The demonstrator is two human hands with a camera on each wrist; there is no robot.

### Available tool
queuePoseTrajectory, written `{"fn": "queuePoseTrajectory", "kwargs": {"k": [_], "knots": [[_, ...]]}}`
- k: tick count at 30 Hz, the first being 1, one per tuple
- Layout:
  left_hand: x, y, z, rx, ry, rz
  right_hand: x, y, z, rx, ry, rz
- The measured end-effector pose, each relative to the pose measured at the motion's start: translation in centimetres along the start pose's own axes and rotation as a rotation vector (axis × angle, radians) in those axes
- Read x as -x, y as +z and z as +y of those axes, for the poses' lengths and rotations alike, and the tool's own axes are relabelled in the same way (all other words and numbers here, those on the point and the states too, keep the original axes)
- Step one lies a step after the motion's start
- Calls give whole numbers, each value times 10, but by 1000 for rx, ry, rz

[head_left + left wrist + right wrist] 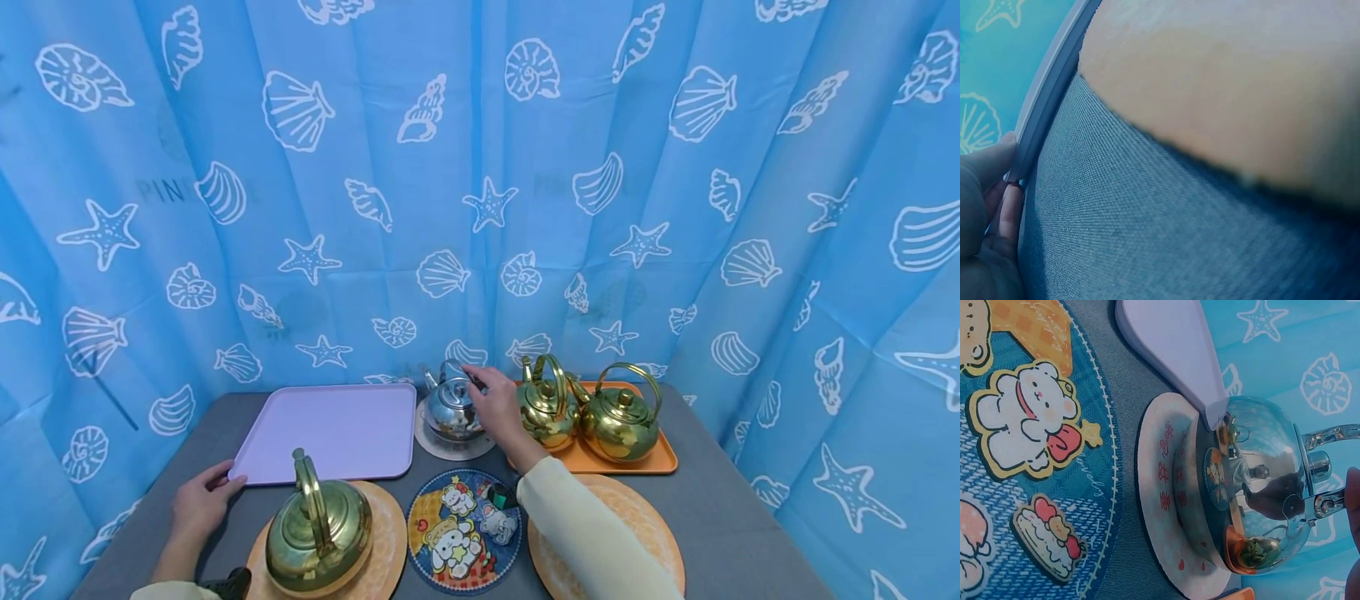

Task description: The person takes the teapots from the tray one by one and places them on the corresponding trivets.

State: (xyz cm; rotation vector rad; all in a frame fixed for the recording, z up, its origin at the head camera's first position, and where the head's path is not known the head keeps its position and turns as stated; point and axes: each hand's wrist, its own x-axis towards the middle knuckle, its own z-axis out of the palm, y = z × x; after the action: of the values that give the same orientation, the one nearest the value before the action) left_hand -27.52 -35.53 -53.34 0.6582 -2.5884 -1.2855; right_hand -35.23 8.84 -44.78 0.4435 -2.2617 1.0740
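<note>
My left hand [201,504] pinches the near left corner of a lilac tray [337,429], thumb on top and fingers beneath, as the left wrist view shows. My right hand [501,408] grips the handle of a shiny silver teapot [448,408] at the back middle. That teapot stands on a round pale mat [1155,487] with red writing; only a fingertip [1354,503] shows at the handle in the right wrist view. Beside the right hand, two gold teapots, one nearer [547,412] and one farther right [621,423], stand on an orange tray [666,460].
At the front left, a large gold teapot [318,533] stands on a round tan mat [386,525]. A blue cartoon mat [457,571] lies in the middle. Another tan mat [652,533] lies partly under my right forearm. A blue shell-print curtain [480,208] hangs behind the grey table [735,533].
</note>
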Motion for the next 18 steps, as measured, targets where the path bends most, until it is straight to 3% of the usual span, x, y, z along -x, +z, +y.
{"fn": "queuePoseTrajectory", "kwargs": {"k": [9, 18], "knots": [[0, 0, -1, 3, 5, -7, 1, 0, 0, 12, -37, 13], [-1, 1, -1, -9, 12, 19, 4, 1, -1, -8, -16, 5]]}}
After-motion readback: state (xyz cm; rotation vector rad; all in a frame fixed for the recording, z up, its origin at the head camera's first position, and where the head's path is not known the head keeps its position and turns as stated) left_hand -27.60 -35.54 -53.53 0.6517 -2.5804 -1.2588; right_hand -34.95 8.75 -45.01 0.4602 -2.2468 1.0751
